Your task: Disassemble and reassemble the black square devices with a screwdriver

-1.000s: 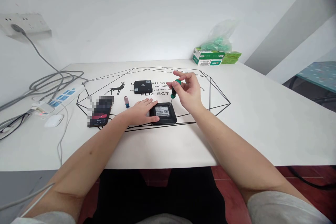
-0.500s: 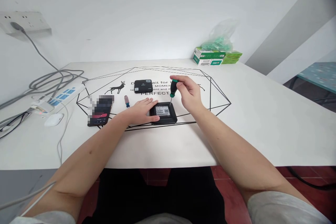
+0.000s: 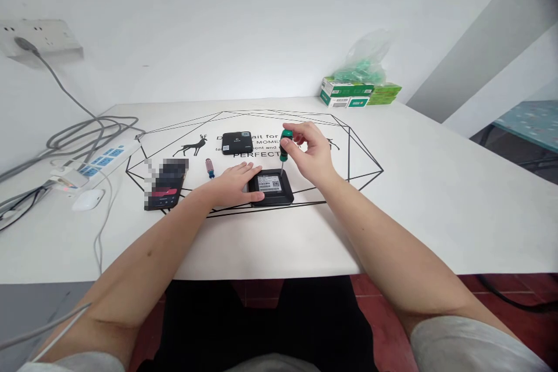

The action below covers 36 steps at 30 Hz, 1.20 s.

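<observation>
A black square device with a white label (image 3: 269, 184) lies on the white table (image 3: 279, 244). My left hand (image 3: 235, 184) rests on its left side, thumb on the near edge and fingers at the far left corner, gripping the device. My right hand (image 3: 308, 148) holds a green and black screwdriver (image 3: 286, 145) nearly upright, thumb against the handle and forefinger over its top. The screwdriver's tip is at the device's upper right part; the exact contact is too small to see. Farther back lies a second black device (image 3: 237, 143).
A small screwdriver (image 3: 210, 168) and a phone (image 3: 168, 183) lie left of the hands. Farther left are a power strip (image 3: 104, 161), coiled cables (image 3: 93, 128) and a white earphone case (image 3: 88, 199). Green and white boxes (image 3: 346, 93) with a plastic bag (image 3: 366, 64) stand at the back right.
My right hand's thumb has shifted left across the screwdriver handle, and its fingers have changed their hold. The screwdriver stands slightly more upright. My left hand stays on the device.
</observation>
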Tool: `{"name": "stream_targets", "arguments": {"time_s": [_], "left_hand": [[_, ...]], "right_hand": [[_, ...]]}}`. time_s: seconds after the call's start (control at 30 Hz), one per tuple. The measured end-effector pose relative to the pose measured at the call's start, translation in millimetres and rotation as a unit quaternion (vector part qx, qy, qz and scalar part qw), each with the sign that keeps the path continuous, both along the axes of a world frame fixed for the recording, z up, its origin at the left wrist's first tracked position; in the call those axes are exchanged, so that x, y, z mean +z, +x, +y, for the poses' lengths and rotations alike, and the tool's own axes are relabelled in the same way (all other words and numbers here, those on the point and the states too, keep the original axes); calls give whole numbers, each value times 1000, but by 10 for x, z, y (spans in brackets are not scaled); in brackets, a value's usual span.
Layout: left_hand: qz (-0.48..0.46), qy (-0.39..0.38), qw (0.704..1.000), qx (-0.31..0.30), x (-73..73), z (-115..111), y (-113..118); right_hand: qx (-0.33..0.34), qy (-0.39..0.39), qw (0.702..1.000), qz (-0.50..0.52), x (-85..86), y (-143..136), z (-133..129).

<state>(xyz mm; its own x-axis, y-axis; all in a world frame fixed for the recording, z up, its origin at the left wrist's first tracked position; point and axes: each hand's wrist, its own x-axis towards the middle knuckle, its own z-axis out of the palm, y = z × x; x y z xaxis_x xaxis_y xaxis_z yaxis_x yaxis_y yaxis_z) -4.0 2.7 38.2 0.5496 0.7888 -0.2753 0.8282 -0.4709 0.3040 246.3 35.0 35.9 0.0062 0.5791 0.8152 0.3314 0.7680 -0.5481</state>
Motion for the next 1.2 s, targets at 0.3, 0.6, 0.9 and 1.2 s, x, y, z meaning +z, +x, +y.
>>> {"name": "stream_targets", "arguments": {"time_s": [0.3, 0.6, 0.9, 1.2], "left_hand": [[-3, 0, 1000, -4, -13, 2, -12], [-7, -21, 999, -23, -44, 61, -93], [-16, -12, 999, -50, -104, 123, -174], [-1, -9, 999, -51, -93, 126, -167]], "right_hand": [[-1, 24, 999, 24, -23, 9, 27], [125, -73, 984, 106, -73, -94, -39], [71, 11, 996, 44, -34, 3, -34], [17, 12, 1000, 1, -25, -13, -8]]}}
